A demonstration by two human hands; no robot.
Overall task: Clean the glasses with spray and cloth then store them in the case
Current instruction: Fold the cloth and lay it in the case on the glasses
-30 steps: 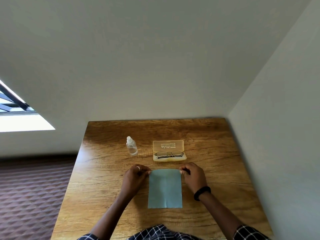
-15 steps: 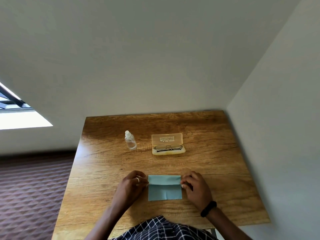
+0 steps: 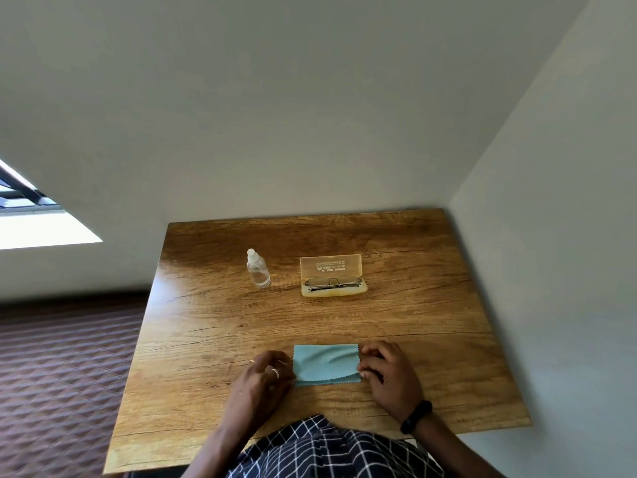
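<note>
Wood-grain table (image 3: 206, 322) fills the middle of my feed, pushed into a corner of pale walls, with a window (image 3: 34, 222) off to the left and dark patterned floor (image 3: 62, 357) below it. Near the front edge I see the light-blue cloth (image 3: 325, 363) lying on the table, folded over on itself so that a zigzag hem shows along its near side and soft wrinkles run across the top layer. The left hand (image 3: 265, 377), with a ring (image 3: 275, 372) on one finger, has its fingers curled in against the cloth's left edge and pinches it there. The right hand (image 3: 389, 374), a black wristband (image 3: 416, 416) behind it, has curled fingers and thumb nipping the right edge. Well beyond the hands, the clear spray bottle (image 3: 258, 269) stands upright with its cap on. To its right, apart from it, the yellowish case (image 3: 332, 276) sits with its lid raised, and the glasses (image 3: 332, 282) lie folded inside its lower half. A checked shirt (image 3: 327, 450) shows at the bottom.
</note>
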